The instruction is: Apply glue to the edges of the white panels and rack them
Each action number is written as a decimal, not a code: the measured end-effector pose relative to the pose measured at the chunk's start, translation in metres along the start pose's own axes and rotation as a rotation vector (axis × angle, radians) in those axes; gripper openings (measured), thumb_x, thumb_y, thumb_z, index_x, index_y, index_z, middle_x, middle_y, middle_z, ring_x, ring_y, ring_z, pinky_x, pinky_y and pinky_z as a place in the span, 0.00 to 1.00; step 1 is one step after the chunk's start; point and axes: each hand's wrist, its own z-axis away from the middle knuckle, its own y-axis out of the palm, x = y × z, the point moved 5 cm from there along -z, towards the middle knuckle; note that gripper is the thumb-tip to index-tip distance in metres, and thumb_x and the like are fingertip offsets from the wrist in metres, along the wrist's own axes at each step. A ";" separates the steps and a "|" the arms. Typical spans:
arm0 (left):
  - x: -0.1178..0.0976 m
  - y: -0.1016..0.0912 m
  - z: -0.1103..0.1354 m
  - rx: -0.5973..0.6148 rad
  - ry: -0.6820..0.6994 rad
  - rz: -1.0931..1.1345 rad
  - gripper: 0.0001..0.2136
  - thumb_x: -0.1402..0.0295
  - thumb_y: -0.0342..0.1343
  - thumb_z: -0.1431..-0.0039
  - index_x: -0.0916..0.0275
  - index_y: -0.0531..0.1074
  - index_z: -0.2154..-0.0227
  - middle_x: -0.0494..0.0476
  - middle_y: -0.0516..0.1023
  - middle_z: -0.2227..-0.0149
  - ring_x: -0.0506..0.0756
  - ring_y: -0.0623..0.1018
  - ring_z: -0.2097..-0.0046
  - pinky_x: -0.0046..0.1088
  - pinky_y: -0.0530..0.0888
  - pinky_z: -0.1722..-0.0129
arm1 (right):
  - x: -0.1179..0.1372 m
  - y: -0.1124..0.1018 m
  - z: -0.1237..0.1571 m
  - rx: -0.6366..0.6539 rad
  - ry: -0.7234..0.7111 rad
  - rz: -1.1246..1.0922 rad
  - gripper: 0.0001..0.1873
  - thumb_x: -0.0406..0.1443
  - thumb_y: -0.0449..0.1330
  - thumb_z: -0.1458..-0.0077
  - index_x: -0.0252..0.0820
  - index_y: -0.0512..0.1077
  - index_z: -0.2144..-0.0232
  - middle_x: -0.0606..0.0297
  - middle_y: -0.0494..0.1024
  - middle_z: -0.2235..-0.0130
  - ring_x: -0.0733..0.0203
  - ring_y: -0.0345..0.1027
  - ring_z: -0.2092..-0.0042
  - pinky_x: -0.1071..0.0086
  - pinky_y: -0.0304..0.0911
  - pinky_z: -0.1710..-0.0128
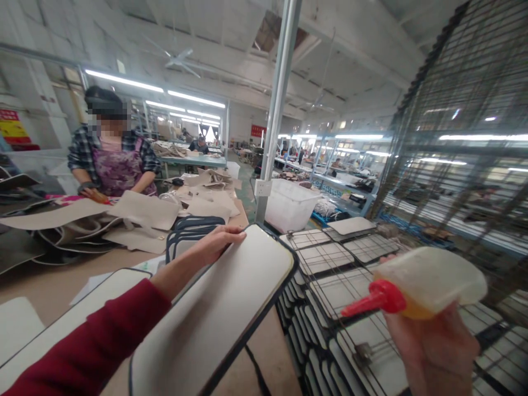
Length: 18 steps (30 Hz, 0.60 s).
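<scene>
My left hand (218, 242), in a red sleeve, grips the far edge of a large cream panel with dark piping (223, 308) that is lifted and tilted over the workbench. My right hand (433, 346) is closed around a squeeze bottle of yellowish glue (429, 279) with a red nozzle, held sideways at the lower right, nozzle pointing left over wire racks (330, 258). More cream panels stand on edge in the racks below the nozzle.
A person in a plaid shirt and purple apron (113, 159) works across the bench among beige cut pieces (144, 212). A stack of dark-trimmed panels (190, 231) lies behind my left hand. A steel post (278, 110), a white bin (291, 206) and a tall wire rack (462, 143) stand to the right.
</scene>
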 end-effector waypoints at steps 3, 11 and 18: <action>0.005 -0.010 -0.005 -0.204 -0.005 0.231 0.06 0.78 0.58 0.50 0.65 0.68 0.77 0.49 0.72 0.82 0.49 0.72 0.82 0.20 0.68 0.83 | -0.010 -0.013 -0.001 -0.101 0.061 -0.031 0.21 0.47 0.61 0.52 0.46 0.74 0.56 0.60 0.77 0.56 0.54 0.72 0.57 0.58 0.69 0.56; 0.076 0.003 0.007 -0.287 -0.185 0.374 0.10 0.79 0.48 0.41 0.64 0.64 0.77 0.53 0.74 0.80 0.49 0.74 0.80 0.23 0.73 0.77 | -0.074 -0.038 0.029 -0.054 0.248 -0.098 0.24 0.48 0.65 0.56 0.49 0.73 0.55 0.63 0.78 0.58 0.55 0.73 0.59 0.64 0.73 0.64; 0.137 0.004 0.013 -0.236 -0.405 0.447 0.06 0.75 0.51 0.45 0.66 0.69 0.77 0.57 0.76 0.80 0.54 0.75 0.80 0.27 0.72 0.78 | -0.122 -0.058 0.067 0.167 0.547 -0.157 0.23 0.53 0.59 0.50 0.54 0.73 0.54 0.60 0.78 0.58 0.54 0.74 0.60 0.62 0.72 0.64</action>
